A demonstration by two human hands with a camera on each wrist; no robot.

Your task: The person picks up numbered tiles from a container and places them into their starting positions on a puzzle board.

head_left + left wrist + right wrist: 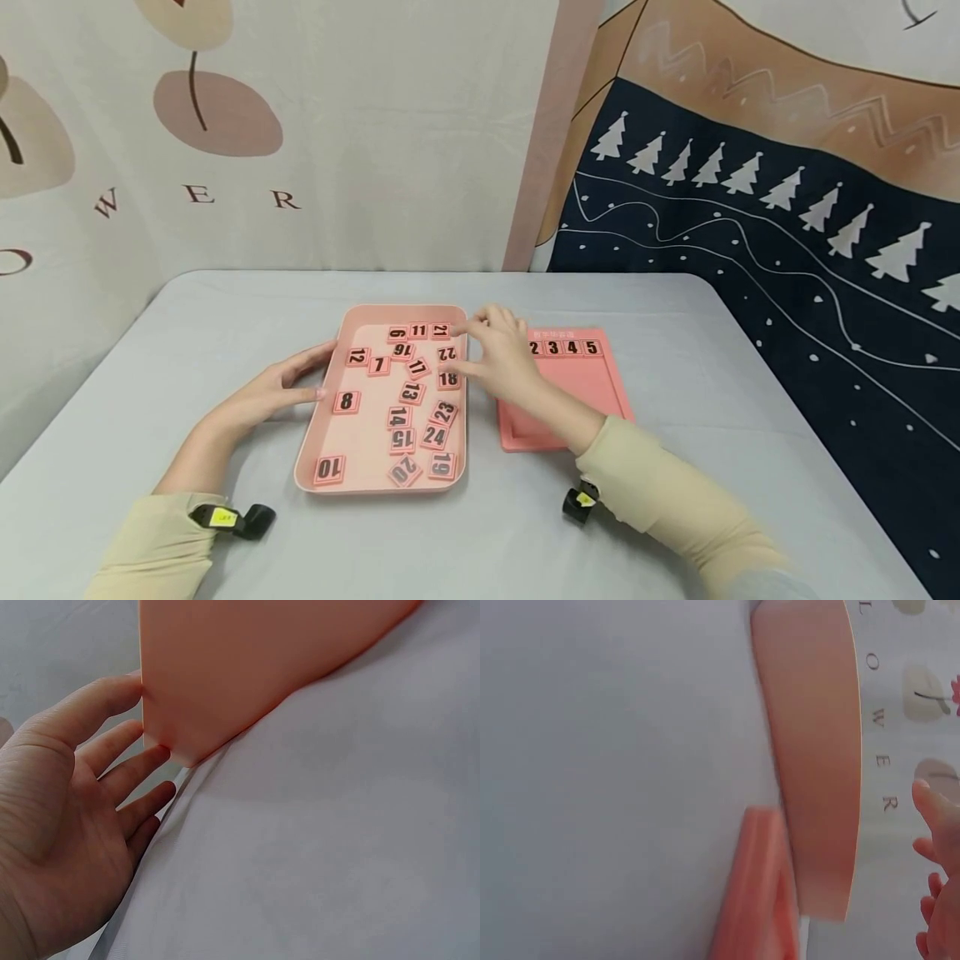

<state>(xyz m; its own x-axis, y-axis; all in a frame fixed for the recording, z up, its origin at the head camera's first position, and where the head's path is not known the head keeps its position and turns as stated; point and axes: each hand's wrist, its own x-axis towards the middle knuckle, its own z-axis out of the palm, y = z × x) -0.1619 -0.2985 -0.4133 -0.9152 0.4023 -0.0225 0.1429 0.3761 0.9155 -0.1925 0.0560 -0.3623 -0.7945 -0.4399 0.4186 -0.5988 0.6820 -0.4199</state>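
Left hand (261, 395): fingers loosely spread, tips touching the left edge of a pink tray (367, 433) on the worktop (375, 554). Right hand (504, 354): thumb and fingers apart, reaching over the tray's right edge (whether it touches a tile, I cannot tell). The hands are well apart. Number tiles (412, 392) lie scattered in the tray: 11 and 21 at its far edge, 10 by the near left corner, 19 by the near right. Beside the tray's right edge, a coral board (588, 379) shows 2, 3, 4, 5; the right forearm partly covers it. Curtain letters (198, 194) read W, E, R.
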